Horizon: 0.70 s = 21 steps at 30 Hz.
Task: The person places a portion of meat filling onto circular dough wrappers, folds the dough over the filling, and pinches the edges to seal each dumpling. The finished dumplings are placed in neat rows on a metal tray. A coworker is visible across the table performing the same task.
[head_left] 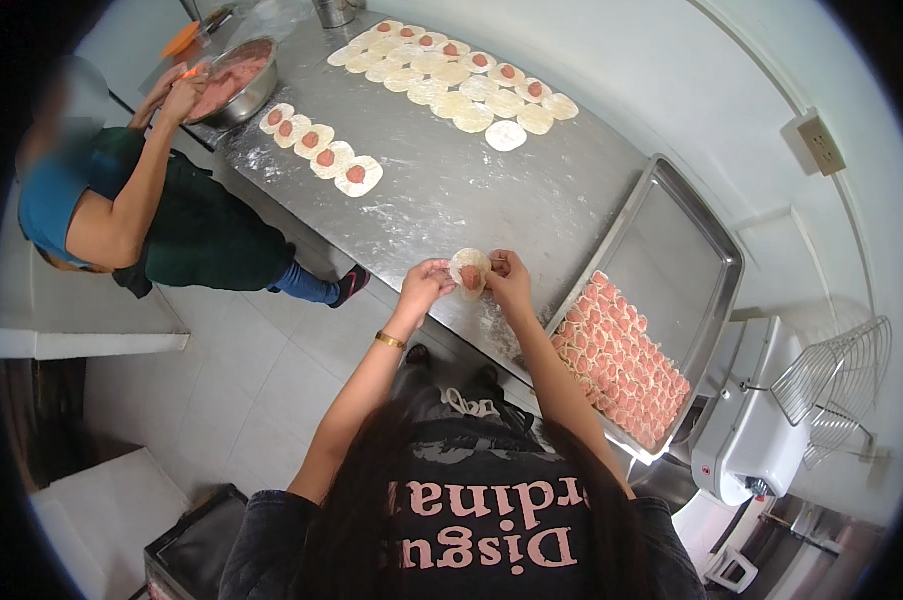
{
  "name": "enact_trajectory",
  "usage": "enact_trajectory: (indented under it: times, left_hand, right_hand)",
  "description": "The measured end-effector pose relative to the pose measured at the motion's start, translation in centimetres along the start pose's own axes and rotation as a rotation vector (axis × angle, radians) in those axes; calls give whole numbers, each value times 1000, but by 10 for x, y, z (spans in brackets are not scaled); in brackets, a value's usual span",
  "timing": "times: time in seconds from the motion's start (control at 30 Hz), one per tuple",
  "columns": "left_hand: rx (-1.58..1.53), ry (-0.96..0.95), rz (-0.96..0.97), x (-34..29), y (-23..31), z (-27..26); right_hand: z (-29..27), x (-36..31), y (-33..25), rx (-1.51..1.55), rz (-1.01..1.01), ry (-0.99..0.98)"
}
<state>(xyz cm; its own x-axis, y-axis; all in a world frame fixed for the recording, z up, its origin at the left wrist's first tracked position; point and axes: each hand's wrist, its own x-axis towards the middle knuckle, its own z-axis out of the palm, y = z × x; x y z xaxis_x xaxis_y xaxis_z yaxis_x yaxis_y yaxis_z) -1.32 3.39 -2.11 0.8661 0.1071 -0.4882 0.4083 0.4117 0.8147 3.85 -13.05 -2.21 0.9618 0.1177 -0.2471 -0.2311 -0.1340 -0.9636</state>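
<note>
A: In the head view, where is the dough wrapper [463, 261] being held?
B: It is being held up to the left of the metal tray [677, 255], between both hands, with a dab of pink filling [472, 278] being shown on it.
A: And the fingers?
B: At the left hand [429, 286], thumb and fingers are being brought nearly together on the wrapper's left edge; at the right hand [511, 281], its right edge is being pinched likewise. The filling is being framed between them, nearer the right fingertips. How hard the dough is being pressed cannot be told.
A: Around these?
B: Pink-topped dumplings [622, 360] are being held in the tray; five topped wrappers [315, 138] are being displayed well left of it.
</note>
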Motion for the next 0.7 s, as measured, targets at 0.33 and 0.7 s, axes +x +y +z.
enact_trajectory:
  times: [0.33, 0.7]
  left_hand:
    - [398, -51, 330, 1, -25, 10]
    - [-47, -122, 97, -4, -8, 12]
  right_hand:
    - [-13, -13, 4, 74, 71, -179]
    - [-19, -17, -2, 501, 215, -164]
